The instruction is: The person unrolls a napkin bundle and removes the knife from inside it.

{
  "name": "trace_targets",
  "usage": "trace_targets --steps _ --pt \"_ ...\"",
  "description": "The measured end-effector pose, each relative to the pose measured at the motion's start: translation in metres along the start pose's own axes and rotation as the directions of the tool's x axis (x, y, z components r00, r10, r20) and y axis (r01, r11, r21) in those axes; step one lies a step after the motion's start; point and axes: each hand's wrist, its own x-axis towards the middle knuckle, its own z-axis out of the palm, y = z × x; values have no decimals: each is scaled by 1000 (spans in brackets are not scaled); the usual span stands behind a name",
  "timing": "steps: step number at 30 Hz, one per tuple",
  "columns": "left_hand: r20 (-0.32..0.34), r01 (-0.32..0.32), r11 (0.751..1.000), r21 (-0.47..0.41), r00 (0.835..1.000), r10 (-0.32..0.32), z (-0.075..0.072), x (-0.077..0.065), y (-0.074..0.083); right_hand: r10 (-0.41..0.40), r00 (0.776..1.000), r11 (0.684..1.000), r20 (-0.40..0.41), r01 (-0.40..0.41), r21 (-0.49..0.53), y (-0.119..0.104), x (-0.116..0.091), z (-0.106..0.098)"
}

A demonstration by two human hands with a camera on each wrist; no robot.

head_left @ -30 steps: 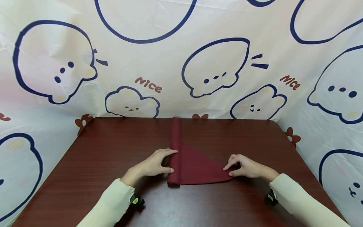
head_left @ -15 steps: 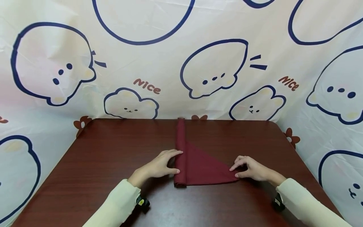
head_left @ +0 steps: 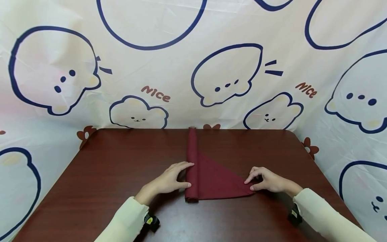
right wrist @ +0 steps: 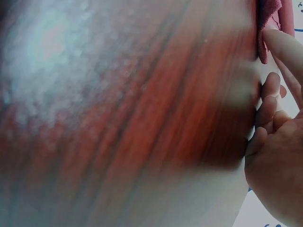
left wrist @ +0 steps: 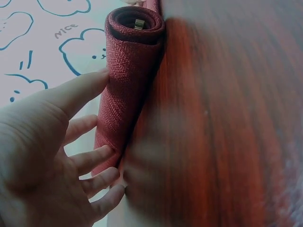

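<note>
A dark red cloth (head_left: 218,179) lies on the table, its left part wound into a long roll (head_left: 192,168) and its right part a flat, tapering flap. My left hand (head_left: 170,178) rests on the roll's left side, thumb nearer me and fingers fairly straight; the left wrist view shows the fingertips along its woven surface. Inside the roll's near end sits a small pale, striped piece (left wrist: 138,23). At the flap's right corner, my right hand (head_left: 266,180) pinches the cloth between thumb and forefinger. Its other fingers (right wrist: 269,104) are curled in the right wrist view.
The brown wooden table (head_left: 121,158) has rounded far corners. Behind it and at both sides hangs a pale curtain (head_left: 181,67) with cartoon drawings. The roll's far end reaches the table's back edge. A dark wrist camera (head_left: 152,222) sits under the left sleeve.
The roll and flap have slid a little to the right with both hands, mostly in the first half second. The flap's width stays about the same.
</note>
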Motion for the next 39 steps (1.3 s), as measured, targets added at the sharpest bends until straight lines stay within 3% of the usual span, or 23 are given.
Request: trace_targets --steps 14,21,30,39 --pt "-1 22 1000 -7 1000 -22 0 -2 2 1 1000 1000 19 -1 4 0 0 1" --pt "-27 -5 1000 2 1000 5 -1 2 9 -14 1000 1000 12 15 -16 -2 0 -1" --pt "-71 -43 994 96 996 50 6 13 24 34 999 999 27 -34 -5 -5 1 -2" --pt "57 -8 981 193 998 -3 15 20 32 35 998 999 44 -35 7 -4 2 -3"
